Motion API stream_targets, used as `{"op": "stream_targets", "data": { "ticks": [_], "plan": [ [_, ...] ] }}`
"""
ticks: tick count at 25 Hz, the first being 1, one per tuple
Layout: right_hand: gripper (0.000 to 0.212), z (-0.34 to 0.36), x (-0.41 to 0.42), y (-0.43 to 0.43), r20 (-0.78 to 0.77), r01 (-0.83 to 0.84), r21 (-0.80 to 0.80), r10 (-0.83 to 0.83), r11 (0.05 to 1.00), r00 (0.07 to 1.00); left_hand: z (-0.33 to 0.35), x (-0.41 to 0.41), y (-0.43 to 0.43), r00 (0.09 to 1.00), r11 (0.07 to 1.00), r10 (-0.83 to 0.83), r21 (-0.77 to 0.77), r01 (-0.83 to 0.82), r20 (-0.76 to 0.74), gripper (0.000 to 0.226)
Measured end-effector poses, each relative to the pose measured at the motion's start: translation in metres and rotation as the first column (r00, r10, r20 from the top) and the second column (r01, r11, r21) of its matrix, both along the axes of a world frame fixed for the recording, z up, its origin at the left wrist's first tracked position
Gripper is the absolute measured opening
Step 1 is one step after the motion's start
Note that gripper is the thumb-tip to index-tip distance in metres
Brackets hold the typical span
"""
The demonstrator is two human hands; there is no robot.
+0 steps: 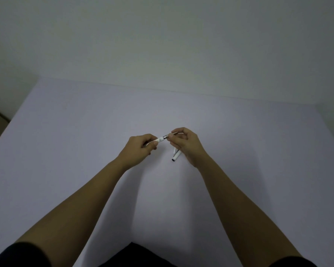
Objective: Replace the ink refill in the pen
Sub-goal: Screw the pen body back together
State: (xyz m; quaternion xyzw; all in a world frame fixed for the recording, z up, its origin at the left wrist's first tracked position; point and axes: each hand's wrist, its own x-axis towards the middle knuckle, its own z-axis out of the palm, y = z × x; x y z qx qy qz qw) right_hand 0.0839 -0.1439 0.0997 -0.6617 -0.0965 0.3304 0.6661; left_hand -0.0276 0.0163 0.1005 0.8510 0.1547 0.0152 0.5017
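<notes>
Head view: both bare forearms reach out over a pale lilac table (85,132), and the hands meet above its middle. The left hand (138,149) has its fingers closed around the white pen barrel (159,139), which sticks out of the grip toward the right. The barrel ends in a grey metal collar (165,136), just short of the other hand. The right hand (185,143) pinches, between thumb and forefinger, the thin pale tip part (175,133), which emerges from the pinch on the far side. Whether that part is the refill cannot be told. Tucked under the same hand's palm, a white pen cap (175,155) points down toward the person, its dark end showing.
</notes>
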Motion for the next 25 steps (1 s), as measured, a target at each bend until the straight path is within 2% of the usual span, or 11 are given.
{"op": "stream_targets", "data": {
  "ticks": [3,6,10,12,16,19,23,25],
  "plan": [
    [0.009,0.005,0.002,-0.005,0.143,-0.09,-0.142,0.11,0.986,0.984,0.001,0.001,0.003,0.999,0.997,-0.035,0.062,0.037,-0.021,0.02],
    [0.004,0.01,0.0,-0.007,0.294,-0.109,-0.282,0.194,0.953,0.936,0.002,-0.001,0.007,0.996,0.99,-0.084,0.107,0.086,-0.022,0.02],
    [0.033,0.014,-0.009,-0.004,0.374,-0.031,-0.391,0.189,0.92,0.908,0.008,0.0,0.007,0.991,0.98,-0.133,0.153,0.129,0.018,0.017],
    [0.034,0.017,-0.011,-0.002,0.407,0.01,-0.404,0.17,0.915,0.898,0.01,0.0,0.008,0.99,0.98,-0.135,0.15,0.13,0.027,0.018],
    [0.013,0.022,-0.013,-0.001,0.458,0.042,-0.326,0.119,0.945,0.881,0.013,0.0,0.009,0.991,0.98,-0.133,0.155,0.126,0.034,0.018],
    [0.003,0.025,-0.009,-0.006,0.484,-0.036,-0.37,0.225,0.928,0.846,0.015,-0.001,0.011,0.992,0.979,-0.119,0.173,0.113,0.029,0.019],
    [0.024,0.026,-0.006,-0.008,0.469,-0.057,-0.386,0.25,0.921,0.847,0.018,-0.003,0.011,0.989,0.977,-0.141,0.165,0.132,0.047,0.019],
    [0.022,0.025,-0.007,-0.007,0.5,-0.016,-0.373,0.215,0.928,0.839,0.018,-0.003,0.008,0.989,0.978,-0.133,0.172,0.122,0.057,0.019]
  ]
}}
